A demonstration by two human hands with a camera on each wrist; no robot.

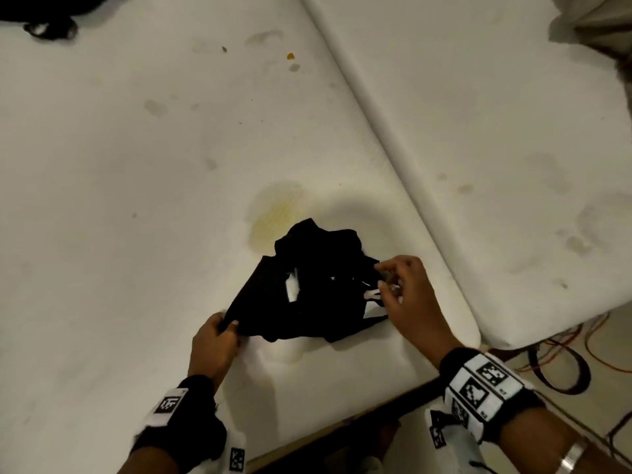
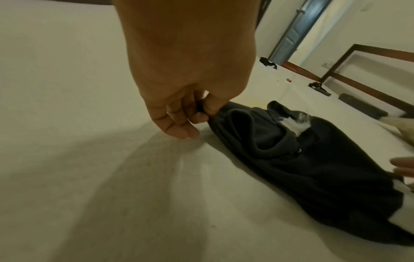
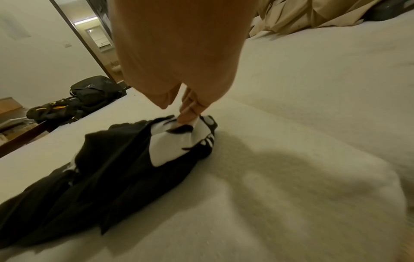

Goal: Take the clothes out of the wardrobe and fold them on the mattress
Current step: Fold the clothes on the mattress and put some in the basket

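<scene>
A crumpled black garment (image 1: 314, 285) with white patches and stripes lies on the white mattress (image 1: 136, 200) near its front edge. My left hand (image 1: 219, 331) pinches the garment's left corner between thumb and fingers; the left wrist view shows that hand (image 2: 197, 113) gripping the dark fabric (image 2: 302, 159). My right hand (image 1: 390, 282) pinches the garment's right edge at a white-striped part. In the right wrist view that hand's fingertips (image 3: 188, 117) grip the black and white cloth (image 3: 125, 159).
A second white mattress (image 1: 496, 131) adjoins on the right along a seam. A dark item (image 1: 51, 18) lies at the far left corner. Beige bedding (image 1: 595, 18) is bunched at the far right. Cables (image 1: 564, 357) lie on the floor. Black bags (image 3: 85, 99) sit beside the bed.
</scene>
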